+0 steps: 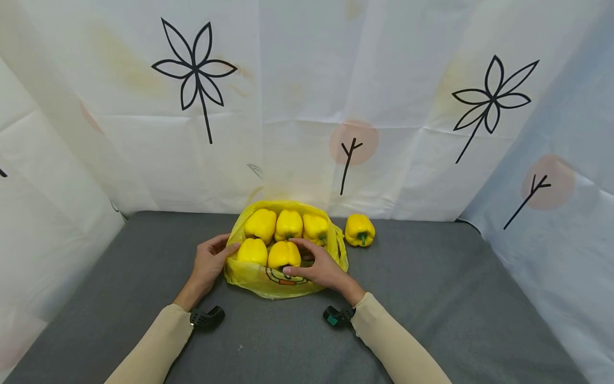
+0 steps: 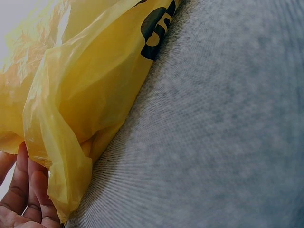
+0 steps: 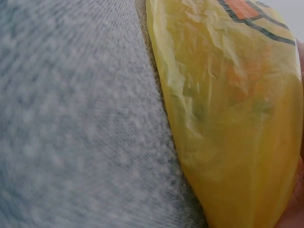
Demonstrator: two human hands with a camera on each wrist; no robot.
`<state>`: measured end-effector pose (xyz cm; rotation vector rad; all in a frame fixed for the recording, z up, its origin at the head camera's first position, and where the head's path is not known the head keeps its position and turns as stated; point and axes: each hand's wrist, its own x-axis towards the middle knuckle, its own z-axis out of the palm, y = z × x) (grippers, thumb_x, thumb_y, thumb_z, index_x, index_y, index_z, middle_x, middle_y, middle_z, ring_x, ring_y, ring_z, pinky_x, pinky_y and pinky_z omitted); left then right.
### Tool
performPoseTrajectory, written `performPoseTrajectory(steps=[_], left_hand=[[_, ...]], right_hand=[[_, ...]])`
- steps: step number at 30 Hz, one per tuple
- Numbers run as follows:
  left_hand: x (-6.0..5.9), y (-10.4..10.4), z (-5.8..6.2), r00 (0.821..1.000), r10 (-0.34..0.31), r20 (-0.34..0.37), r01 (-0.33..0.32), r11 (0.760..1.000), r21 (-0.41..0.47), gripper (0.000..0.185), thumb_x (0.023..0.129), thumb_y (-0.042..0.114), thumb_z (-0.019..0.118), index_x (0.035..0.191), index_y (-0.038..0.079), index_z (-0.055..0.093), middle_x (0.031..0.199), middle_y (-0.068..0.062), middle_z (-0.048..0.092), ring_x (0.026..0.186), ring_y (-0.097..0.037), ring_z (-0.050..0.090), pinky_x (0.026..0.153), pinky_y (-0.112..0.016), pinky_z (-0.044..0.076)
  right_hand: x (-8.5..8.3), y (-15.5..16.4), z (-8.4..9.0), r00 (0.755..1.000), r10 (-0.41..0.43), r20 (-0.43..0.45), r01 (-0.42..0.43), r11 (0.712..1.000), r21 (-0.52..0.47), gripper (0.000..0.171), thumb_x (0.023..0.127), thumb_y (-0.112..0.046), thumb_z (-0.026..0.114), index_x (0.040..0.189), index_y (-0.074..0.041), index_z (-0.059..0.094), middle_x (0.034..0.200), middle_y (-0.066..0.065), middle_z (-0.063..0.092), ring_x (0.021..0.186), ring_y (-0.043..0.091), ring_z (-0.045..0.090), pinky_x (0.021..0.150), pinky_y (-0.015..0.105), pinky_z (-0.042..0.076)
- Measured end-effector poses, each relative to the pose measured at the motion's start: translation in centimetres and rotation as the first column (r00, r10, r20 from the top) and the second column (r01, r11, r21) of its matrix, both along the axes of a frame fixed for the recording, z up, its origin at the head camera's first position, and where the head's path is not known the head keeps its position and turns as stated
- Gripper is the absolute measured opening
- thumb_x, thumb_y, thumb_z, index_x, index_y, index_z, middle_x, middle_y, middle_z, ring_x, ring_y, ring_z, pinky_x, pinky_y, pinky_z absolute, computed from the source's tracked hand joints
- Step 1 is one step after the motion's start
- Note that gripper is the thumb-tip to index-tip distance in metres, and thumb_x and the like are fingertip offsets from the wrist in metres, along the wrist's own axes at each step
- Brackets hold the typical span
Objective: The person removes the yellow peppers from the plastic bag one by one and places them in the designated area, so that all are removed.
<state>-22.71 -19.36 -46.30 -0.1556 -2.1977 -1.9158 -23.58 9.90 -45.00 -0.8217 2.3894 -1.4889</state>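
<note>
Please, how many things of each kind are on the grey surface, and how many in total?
Yellow peppers in the bag: 5
Yellow pepper outside the bag: 1
Yellow plastic bag: 1
Total: 7

The yellow bag (image 1: 254, 280) is thin crinkly plastic with a bit of sheen, and the bell peppers (image 1: 284, 255) inside look smooth and waxy-glossy. The grey tabletop (image 1: 431, 298) has a matt, finely knitted cloth cover. Backdrop sheets (image 1: 297, 96) look like creased, matt fabric.
</note>
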Motion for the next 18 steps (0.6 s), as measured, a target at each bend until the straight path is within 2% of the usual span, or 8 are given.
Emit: performPoseTrajectory(steps=[4,7,11,14,18], left_hand=[[0.0,0.0,0.1,1.0,-0.004,0.002,0.004,1.0,-0.005,0.038,0.088,0.018,0.067,0.119,-0.004,0.061,0.11,-0.022,0.061,0.084,-0.007,0.058,0.07,-0.017,0.049],[0.4,0.2,0.7,1.0,-0.01,-0.004,0.01,1.0,-0.011,0.036,0.089,0.014,0.065,0.119,-0.006,0.06,0.111,-0.026,0.059,0.083,-0.006,0.058,0.069,-0.016,0.048],[1.3,0.7,2.1,1.0,-0.017,-0.005,0.017,1.0,-0.019,0.035,0.09,0.01,0.063,0.119,-0.01,0.058,0.111,-0.029,0.058,0.083,-0.005,0.057,0.07,-0.016,0.048],[1.6,0.9,2.6,1.0,-0.017,0.0,0.017,1.0,-0.022,0.035,0.09,0.01,0.063,0.119,-0.01,0.058,0.111,-0.029,0.058,0.083,-0.005,0.057,0.07,-0.016,0.048],[1.6,0.9,2.6,1.0,-0.015,0.002,0.015,1.0,-0.023,0.036,0.09,0.011,0.063,0.119,-0.009,0.058,0.11,-0.028,0.058,0.082,-0.005,0.057,0.069,-0.016,0.048]], right_hand=[[0.0,0.0,0.1,1.0,0.004,0.004,-0.004,1.0,-0.001,0.069,0.083,-0.035,0.071,0.143,-0.021,0.039,0.133,-0.003,0.048,0.112,0.017,0.052,0.091,0.037,0.044],[0.2,-0.1,0.3,1.0,0.016,0.008,-0.015,1.0,-0.016,0.068,0.085,-0.026,0.071,0.143,-0.016,0.038,0.135,0.003,0.047,0.113,0.023,0.051,0.092,0.042,0.043],[1.2,-0.2,2.2,0.999,0.035,0.017,-0.035,0.999,-0.028,0.067,0.086,-0.02,0.069,0.143,-0.007,0.037,0.136,0.011,0.046,0.114,0.03,0.05,0.093,0.048,0.042],[1.9,-0.3,3.4,0.999,0.04,0.014,-0.04,0.999,-0.023,0.066,0.087,-0.021,0.068,0.142,-0.003,0.037,0.135,0.014,0.047,0.113,0.031,0.051,0.092,0.048,0.042],[1.5,-0.3,2.6,0.999,0.03,0.011,-0.03,0.999,-0.022,0.067,0.086,-0.02,0.069,0.142,-0.004,0.037,0.135,0.014,0.047,0.114,0.031,0.05,0.092,0.049,0.042]])
